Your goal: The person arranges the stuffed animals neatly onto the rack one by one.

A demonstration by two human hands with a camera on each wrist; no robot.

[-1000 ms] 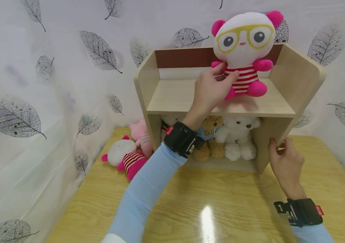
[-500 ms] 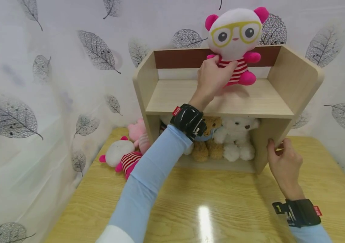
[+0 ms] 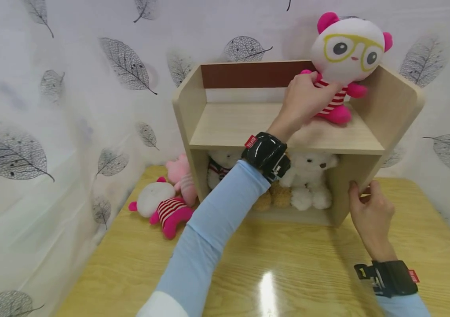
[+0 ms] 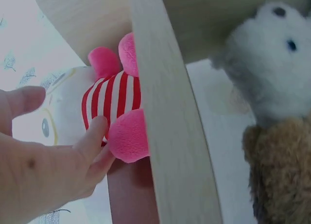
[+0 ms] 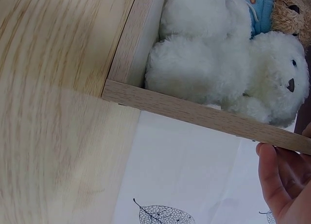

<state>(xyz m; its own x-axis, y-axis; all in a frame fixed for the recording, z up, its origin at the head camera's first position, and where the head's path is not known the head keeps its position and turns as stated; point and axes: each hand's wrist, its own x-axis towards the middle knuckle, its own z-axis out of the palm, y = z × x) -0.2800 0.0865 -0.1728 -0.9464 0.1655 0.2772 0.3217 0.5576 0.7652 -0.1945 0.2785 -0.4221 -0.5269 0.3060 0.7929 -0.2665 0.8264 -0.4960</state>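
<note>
My left hand (image 3: 308, 99) holds a plush panda (image 3: 347, 48) with yellow glasses, pink ears and a red-striped body, at the right of the wooden shelf unit's upper level. The panda leans to the right, its head close to the right side panel. In the left wrist view the fingertips (image 4: 99, 124) touch its striped body (image 4: 114, 97). Lower down, my right hand (image 3: 373, 220) grips the front edge of the shelf unit's (image 3: 339, 193) right side panel. The right wrist view has its fingers (image 5: 272, 175) against that panel.
A white plush bear (image 3: 309, 180), a brown bear (image 3: 280, 195) partly behind my arm, and another white toy (image 3: 225, 158) sit on the lower level. Left of the unit, a second striped panda (image 3: 155, 198) lies on the table (image 3: 288, 264) by a pink plush toy (image 3: 185, 176).
My left hand first lifted the panda slightly up and left, then carried it right and a little down, tilting it rightward. The right hand keeps its grip on the panel.
</note>
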